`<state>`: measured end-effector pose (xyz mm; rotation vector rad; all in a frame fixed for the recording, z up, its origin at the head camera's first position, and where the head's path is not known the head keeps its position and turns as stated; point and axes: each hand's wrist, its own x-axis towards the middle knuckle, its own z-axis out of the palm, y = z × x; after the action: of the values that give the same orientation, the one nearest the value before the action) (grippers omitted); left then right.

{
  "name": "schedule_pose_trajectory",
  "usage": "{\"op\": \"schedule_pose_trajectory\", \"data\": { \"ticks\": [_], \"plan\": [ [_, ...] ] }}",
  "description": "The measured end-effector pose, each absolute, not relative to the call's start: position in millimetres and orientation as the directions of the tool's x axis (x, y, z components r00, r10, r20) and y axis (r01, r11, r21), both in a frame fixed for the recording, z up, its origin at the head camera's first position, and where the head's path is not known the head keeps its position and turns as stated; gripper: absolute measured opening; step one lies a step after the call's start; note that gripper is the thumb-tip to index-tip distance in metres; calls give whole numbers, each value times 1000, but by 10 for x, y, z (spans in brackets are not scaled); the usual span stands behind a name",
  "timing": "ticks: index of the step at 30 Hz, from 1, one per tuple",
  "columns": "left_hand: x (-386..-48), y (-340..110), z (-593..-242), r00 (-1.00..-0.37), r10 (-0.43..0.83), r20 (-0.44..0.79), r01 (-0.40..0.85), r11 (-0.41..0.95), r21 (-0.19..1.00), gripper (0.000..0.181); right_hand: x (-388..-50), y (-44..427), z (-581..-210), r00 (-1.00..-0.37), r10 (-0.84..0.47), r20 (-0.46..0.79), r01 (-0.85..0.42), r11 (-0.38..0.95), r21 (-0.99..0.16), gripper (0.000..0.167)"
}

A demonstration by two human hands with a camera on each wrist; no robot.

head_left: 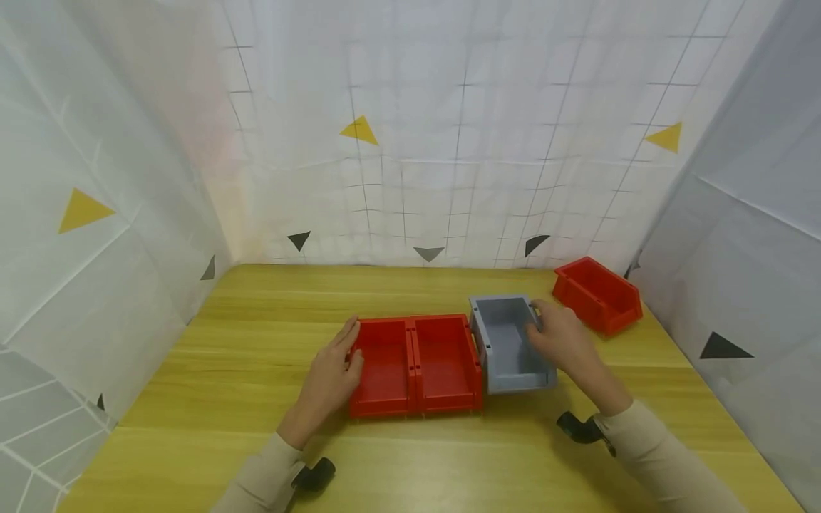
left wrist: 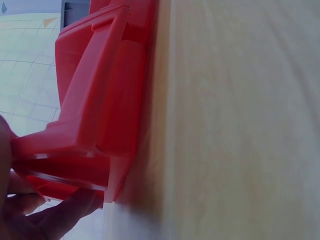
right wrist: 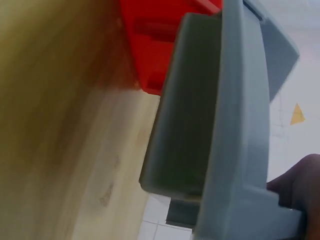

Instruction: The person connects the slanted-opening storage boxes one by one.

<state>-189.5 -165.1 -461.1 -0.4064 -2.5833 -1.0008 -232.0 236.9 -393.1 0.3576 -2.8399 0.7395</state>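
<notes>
Two red storage bins stand side by side on the table, a left red bin (head_left: 382, 367) and a middle red bin (head_left: 442, 363). My left hand (head_left: 330, 374) holds the left bin's outer side wall, thumb at its rim. In the left wrist view, fingertips (left wrist: 75, 210) touch that bin below its lip. Against the middle bin's right side is a grey bin (head_left: 509, 338). My right hand (head_left: 564, 338) grips the grey bin's right wall, with the thumb inside. The right wrist view shows the grey bin (right wrist: 190, 110) tilted and apparently raised off the table.
Another red bin (head_left: 596, 292) stands apart at the table's back right corner. The wooden table (head_left: 269, 299) is enclosed by white sheets (head_left: 417, 85) at the back and sides, marked with yellow and black triangles.
</notes>
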Motion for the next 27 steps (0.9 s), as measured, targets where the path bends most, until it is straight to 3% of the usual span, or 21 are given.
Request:
{"op": "schedule_pose_trajectory", "data": {
  "ticks": [6,10,17,27],
  "plan": [
    [-1886,-1638,-4632,-906,147,396,377,705,601,55,-2280,2350,-4036,-943,-164,290,-271,883,-383,23],
    [-1890,-1631,-4650,-906,149,396,380,698,607,56,-2277,2374,-4007,-957,-162,239,-247,889,-385,16],
    [-1891,-1639,-4634,-905,157,396,388,686,615,55,-2300,2121,-3836,-939,-243,245,-305,915,-264,72],
    [-1908,-1679,-4627,-895,166,414,405,692,597,55,-2444,1563,-3823,-885,-404,230,-462,822,-333,72]
  ]
}}
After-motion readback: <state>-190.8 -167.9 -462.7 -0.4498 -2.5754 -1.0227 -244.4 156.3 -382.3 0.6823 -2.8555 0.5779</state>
